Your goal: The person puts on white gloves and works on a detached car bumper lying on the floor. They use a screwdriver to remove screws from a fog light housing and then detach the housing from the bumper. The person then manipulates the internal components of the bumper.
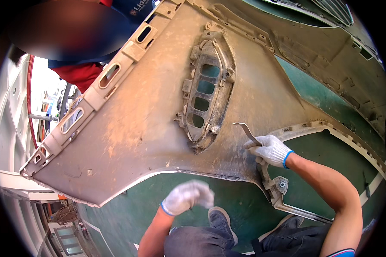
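My right hand (271, 150), in a white knit glove with a blue cuff, is closed around a slim curved metal pry tool (248, 133). The tool's bent tip points up and left, over a dusty car bumper cover (128, 124) whose inner side faces me. Left of that tip, a dirty grille insert (209, 68) with several rectangular openings is set in the cover. My left hand (188, 197), gloved alike, hovers in front of the cover's lower edge. Motion smears its fingers, and I see nothing in them.
A grey bracket (281, 185) with a round fitting sits at the cover's lower right edge. Another large dusty plastic part (330, 47) lies at the upper right. A person in dark blue and red (79, 75) stands beyond the slotted left edge. Green floor (154, 205) shows below.
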`<state>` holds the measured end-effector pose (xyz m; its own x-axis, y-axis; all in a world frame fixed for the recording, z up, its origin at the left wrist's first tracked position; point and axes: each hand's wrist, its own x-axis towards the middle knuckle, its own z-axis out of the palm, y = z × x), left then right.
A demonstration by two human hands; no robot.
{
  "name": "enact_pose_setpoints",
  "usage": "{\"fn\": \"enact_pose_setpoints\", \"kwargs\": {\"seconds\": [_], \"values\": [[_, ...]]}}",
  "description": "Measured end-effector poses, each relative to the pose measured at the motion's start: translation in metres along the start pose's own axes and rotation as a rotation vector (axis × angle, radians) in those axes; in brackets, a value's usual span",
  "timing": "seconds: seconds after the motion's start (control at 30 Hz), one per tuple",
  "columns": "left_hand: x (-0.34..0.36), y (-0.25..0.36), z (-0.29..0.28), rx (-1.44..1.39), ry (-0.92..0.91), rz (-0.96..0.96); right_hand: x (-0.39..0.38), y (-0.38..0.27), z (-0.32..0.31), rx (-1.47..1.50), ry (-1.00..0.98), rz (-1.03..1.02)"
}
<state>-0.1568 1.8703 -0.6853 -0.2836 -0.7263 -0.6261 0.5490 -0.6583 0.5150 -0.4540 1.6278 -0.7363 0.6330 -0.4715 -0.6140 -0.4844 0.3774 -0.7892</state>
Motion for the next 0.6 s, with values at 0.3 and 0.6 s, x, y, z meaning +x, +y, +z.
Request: {"fn": "enact_pose_setpoints", "kwargs": {"seconds": [0.3,0.6], "values": [[0.095,0.05,-0.124,-0.445,0.291,0.492,0.007,0.011,-0.006,0.081,-0.029,-0.009],[0.154,0.047,-0.12,-0.543,0.341,0.614,0.009,0.011,0.001,0.074,-0.009,0.025]]}}
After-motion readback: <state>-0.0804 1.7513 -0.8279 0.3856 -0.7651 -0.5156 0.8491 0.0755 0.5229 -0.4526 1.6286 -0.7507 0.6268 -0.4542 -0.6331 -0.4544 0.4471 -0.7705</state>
